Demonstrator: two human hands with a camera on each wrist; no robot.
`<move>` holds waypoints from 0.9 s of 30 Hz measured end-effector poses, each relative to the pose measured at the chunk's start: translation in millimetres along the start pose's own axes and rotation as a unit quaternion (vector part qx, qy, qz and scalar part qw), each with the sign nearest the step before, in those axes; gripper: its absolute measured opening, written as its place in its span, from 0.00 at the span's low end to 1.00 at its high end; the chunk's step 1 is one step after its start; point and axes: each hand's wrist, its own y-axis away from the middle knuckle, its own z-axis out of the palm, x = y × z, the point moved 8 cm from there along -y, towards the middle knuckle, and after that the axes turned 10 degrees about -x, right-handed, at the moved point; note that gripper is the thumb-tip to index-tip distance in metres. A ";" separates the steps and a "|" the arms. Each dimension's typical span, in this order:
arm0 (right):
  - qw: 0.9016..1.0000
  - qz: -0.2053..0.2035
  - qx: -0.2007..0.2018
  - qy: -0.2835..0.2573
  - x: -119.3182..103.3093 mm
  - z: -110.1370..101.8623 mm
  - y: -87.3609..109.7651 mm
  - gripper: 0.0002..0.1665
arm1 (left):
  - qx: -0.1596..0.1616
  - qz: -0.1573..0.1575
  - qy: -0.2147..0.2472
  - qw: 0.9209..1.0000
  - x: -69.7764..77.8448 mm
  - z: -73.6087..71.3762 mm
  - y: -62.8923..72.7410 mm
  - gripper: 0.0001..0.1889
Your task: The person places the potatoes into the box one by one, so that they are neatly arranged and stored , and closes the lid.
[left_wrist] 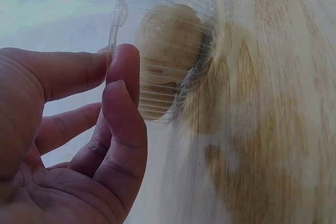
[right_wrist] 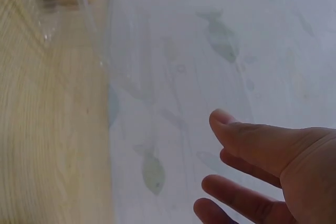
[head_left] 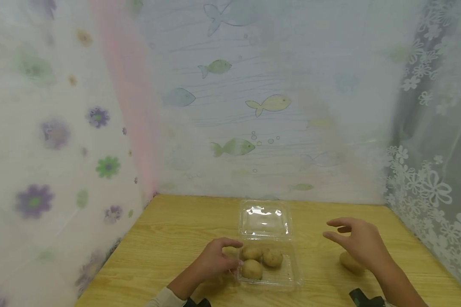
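Note:
A clear plastic clamshell box (head_left: 288,277) sits on the table with its lid (head_left: 265,219) folded back, away from me. Inside are three potatoes: one in front (head_left: 252,269), one behind it, and one to the right (head_left: 272,258). My left hand (head_left: 215,258) pinches the left rim of the box between thumb and fingers; the left wrist view shows a potato (left_wrist: 170,40) through the ribbed side wall. On the right, my right hand (head_left: 363,243) is raised with its fingers apart and nothing between them. A further potato (head_left: 348,262) lies below it, partly hidden by the hand.
The wood-grain table (head_left: 176,221) is backed by a pale curtain (head_left: 223,119) printed with fish. Flower-patterned sheets hang at the left (head_left: 61,170) and right (head_left: 438,170) edges. A dark wrist device (head_left: 365,298) shows by the right forearm.

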 end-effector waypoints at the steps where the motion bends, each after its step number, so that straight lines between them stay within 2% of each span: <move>1: 1.000 0.001 0.001 0.000 2.8 -1.6 -0.4 0.30 | 0.000 0.000 0.000 1.000 -0.1 0.1 0.2 0.24; 15: 0.999 0.034 -0.023 0.010 54.3 -20.1 -5.6 0.36 | -0.002 -0.004 -0.012 1.000 -2.4 -0.5 -1.7 0.24; 27: 0.998 0.041 -0.038 0.009 79.9 -26.4 -3.2 0.36 | -0.005 -0.003 -0.007 1.000 -0.9 -0.1 0.1 0.24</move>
